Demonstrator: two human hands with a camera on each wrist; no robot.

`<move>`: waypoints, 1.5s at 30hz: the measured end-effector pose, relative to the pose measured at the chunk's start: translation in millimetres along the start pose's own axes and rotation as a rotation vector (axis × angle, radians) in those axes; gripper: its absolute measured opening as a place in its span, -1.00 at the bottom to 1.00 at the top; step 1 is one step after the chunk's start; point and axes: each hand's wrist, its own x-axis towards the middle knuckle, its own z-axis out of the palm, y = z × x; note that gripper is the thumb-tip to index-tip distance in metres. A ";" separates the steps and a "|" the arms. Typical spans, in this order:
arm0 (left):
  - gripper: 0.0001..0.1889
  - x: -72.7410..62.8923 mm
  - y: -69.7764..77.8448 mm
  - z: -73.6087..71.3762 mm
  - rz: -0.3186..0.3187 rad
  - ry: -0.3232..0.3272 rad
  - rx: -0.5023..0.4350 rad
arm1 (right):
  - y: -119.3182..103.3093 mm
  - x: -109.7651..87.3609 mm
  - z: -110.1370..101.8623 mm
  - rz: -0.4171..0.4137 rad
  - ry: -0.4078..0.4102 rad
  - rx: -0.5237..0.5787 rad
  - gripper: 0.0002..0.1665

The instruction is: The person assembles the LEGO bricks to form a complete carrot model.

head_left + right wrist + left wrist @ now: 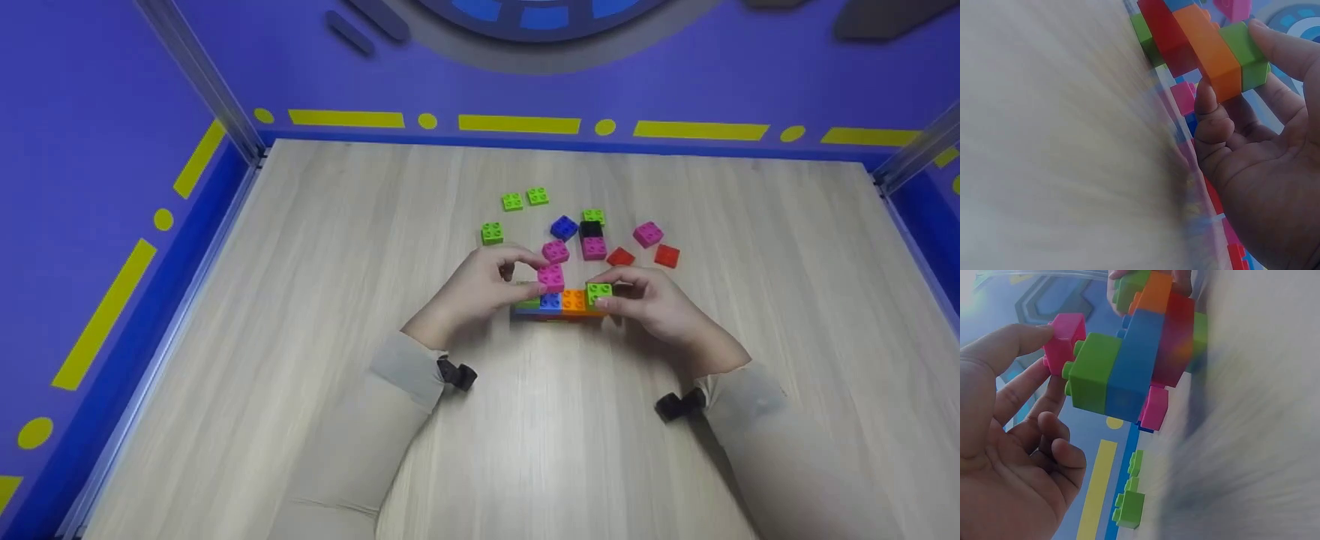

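My left hand [480, 285] pinches a pink brick [551, 278] between thumb and fingers, just above a built stack of toy bricks. In the left wrist view this pink brick [1066, 340] is beside a green brick [1095, 374] on the stack's left end, over a long blue brick [1139, 354]. My right hand [660, 304] pinches another green brick [599, 292] on the right end, over a long orange brick [1207, 53]. Its lower fingers touch the orange brick's underside. Below the blue and orange lie a red brick [1168, 42] and a green brick [1147, 39].
Loose bricks lie beyond the stack: several green ones [492, 233], a dark blue one [564, 228], pink ones [648, 234] and red ones [667, 256]. A black brick [592, 229] sits between a green and a pink one. Blue-purple panels [525, 90] border the wooden table [337, 225].
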 end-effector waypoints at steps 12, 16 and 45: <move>-0.64 2.3 -5.3 4.7 0.035 -0.079 0.039 | 2.3 1.4 -0.9 -0.018 -0.007 0.011 -0.64; -0.64 2.7 -6.9 5.1 0.030 -0.089 0.067 | 2.4 1.7 -0.7 -0.011 -0.007 0.010 -0.64; -0.82 3.9 -9.6 13.2 -0.009 -0.095 0.081 | 1.3 1.5 -1.4 -0.010 -0.013 0.009 -0.63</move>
